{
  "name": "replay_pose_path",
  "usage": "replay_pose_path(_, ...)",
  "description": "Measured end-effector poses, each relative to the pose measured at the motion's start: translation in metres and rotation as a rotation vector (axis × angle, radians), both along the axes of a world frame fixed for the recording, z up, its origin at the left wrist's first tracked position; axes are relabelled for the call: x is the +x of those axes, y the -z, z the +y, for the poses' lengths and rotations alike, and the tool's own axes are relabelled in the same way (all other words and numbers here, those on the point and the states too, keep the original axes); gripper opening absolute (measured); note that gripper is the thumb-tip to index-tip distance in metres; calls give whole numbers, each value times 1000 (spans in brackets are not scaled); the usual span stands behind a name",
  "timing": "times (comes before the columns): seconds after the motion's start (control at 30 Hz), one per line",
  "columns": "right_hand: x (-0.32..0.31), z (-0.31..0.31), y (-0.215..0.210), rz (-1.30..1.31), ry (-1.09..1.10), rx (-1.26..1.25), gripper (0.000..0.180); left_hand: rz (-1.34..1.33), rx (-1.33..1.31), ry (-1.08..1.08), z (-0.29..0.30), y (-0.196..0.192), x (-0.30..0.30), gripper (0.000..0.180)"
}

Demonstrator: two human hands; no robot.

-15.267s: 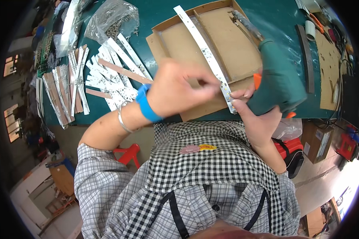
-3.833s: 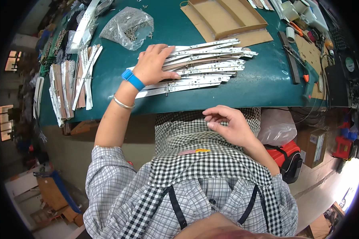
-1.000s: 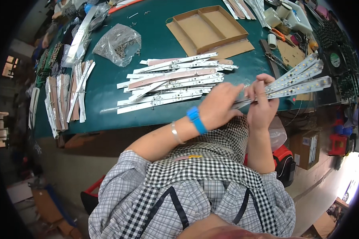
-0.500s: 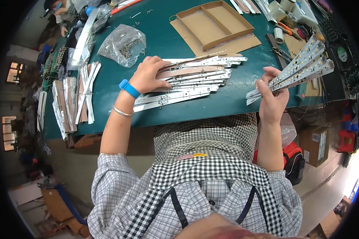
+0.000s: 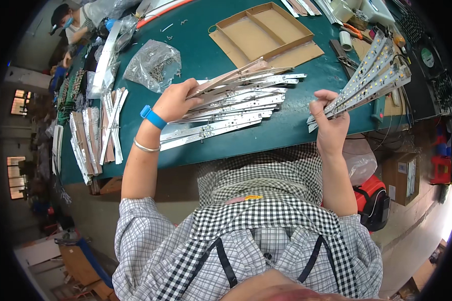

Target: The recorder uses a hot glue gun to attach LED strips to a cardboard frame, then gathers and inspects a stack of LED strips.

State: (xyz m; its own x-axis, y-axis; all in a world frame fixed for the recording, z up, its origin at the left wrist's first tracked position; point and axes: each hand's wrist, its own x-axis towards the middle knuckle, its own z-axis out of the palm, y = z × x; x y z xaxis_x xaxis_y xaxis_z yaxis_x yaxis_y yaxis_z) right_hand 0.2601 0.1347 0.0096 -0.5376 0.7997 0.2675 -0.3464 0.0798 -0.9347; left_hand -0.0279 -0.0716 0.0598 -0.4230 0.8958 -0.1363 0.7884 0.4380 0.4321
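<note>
A bundle of several white LED strips point(image 5: 371, 75), fanned out at the far end, is gripped in my right hand point(image 5: 330, 120). On the green table lies a loose pile of LED strips point(image 5: 246, 103), most of them white, with small parts dotted along them. At the left end of that pile, the fingers of my left hand point(image 5: 177, 100) are closed on a strip with a pinkish-brown face point(image 5: 231, 78). This strip slants up and away across the top of the pile. My left fingertips are partly hidden.
Beyond the pile stands a shallow divided cardboard tray point(image 5: 266, 30). A clear plastic bag of small metal parts point(image 5: 153, 65) sits at the back left. More strips point(image 5: 88, 143) are stacked at the table's left edge. Orange-handled pliers point(image 5: 354, 31) lie far right. Another person point(image 5: 75, 27) is at the upper left.
My left hand has shifted a little left, and the pinkish-brown strip now tilts up from the pile. My right hand still holds its bundle, slightly further left.
</note>
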Motion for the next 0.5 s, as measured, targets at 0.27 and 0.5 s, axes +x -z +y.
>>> replay_pose_path(0.27, -9, 1, 13, 121, -48, -162, 22, -752, 351, -194, -31, 9, -4, 18)
replay_pose_path(0.5, -29, 11, -33, 196, -94, -236, 24, -809, 499, -72, -22, 6, 40, 14)
